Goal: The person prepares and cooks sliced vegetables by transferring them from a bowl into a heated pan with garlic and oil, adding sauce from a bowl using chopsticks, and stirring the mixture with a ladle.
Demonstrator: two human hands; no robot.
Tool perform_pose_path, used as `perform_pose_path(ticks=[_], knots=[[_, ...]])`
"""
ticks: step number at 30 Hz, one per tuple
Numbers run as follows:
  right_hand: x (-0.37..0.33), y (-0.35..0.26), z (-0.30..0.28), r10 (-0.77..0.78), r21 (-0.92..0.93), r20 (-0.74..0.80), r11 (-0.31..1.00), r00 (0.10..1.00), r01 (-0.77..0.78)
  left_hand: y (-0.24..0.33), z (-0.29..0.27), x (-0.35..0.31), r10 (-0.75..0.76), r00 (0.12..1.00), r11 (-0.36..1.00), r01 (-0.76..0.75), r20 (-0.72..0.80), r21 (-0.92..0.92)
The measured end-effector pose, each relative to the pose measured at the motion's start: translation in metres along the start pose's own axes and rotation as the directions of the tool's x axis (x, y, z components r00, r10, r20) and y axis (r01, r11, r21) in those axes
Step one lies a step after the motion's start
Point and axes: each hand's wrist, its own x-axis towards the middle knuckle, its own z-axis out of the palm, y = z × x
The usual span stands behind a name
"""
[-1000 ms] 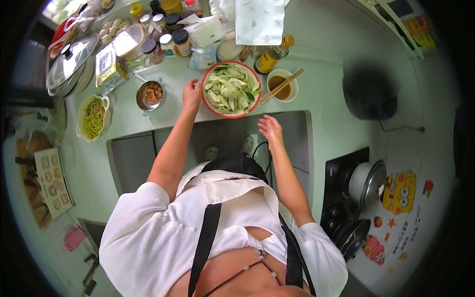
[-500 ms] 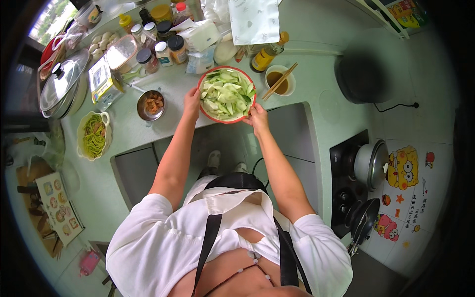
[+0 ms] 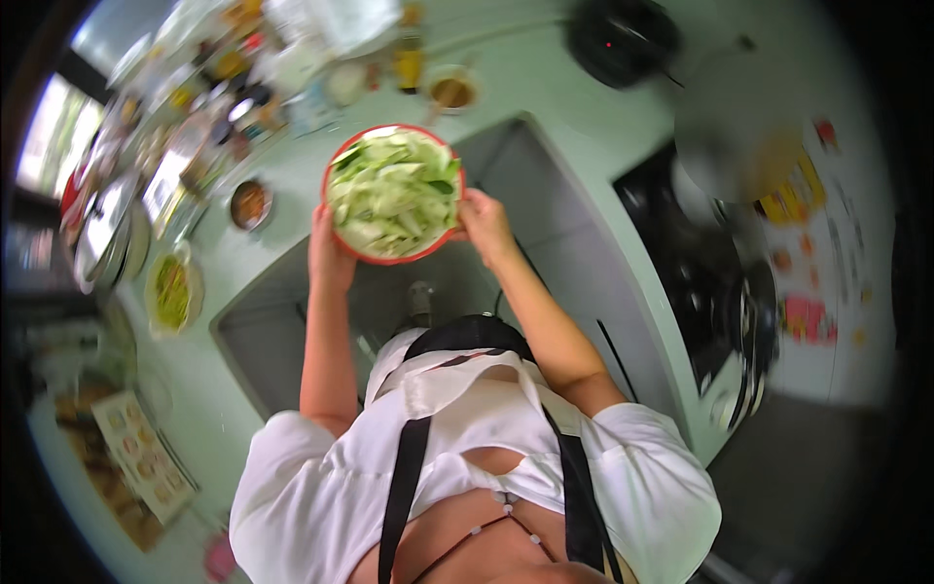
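Note:
Between both hands I hold a red-rimmed bowl [image 3: 391, 260] heaped with pale green sliced vegetables [image 3: 394, 193]. My left hand [image 3: 332, 251] grips the left side of its rim, fingers partly hidden beneath. At the right side, my right hand [image 3: 484, 227] closes on the rim. The bowl hangs in the air before the counter's front edge, over the gap where I stand. Beyond its right side a small bowl of brown liquid [image 3: 453, 91] stands on the counter.
Left of me are a metal bowl of brownish pieces [image 3: 252, 204], a dish of green strips [image 3: 171, 292] and a lidded pot [image 3: 107, 234]. Blurred jars and bottles [image 3: 243, 112] crowd the back. A black stove [image 3: 681, 263] with pans lines the right counter.
The red-rimmed bowl has come off the counter, nearer to me and larger in view, still in both hands. The surroundings have swung round and blurred as my head turned right.

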Motion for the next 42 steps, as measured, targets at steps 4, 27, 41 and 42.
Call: perform_pose_path(ticks=[4,27,41,42], knots=[[-0.102,0.007,-0.167,-0.158,-0.083,-0.029,0.984,0.987,0.155,-0.105,0.096,-0.114,-0.046,0.977,0.999,0.043,0.207,0.019],[-0.389,-0.089,-0.565,-0.724,-0.795,-0.539,0.268,0.431,-0.543,-0.3,0.333,-0.268,-0.505,0.808,0.862,0.453,0.302,0.228],[-0.399,-0.079,-0.575,-0.396,-0.763,-0.626,0.137,0.671,-0.631,-0.294,0.341,-0.283,-0.284,0.88,0.958,0.28,0.38,0.067],[-0.41,-0.084,-0.568,-0.437,-0.778,-0.599,0.116,0.671,-0.618,-0.293,0.343,-0.287,-0.275,0.88,0.96,0.274,0.387,0.06]])
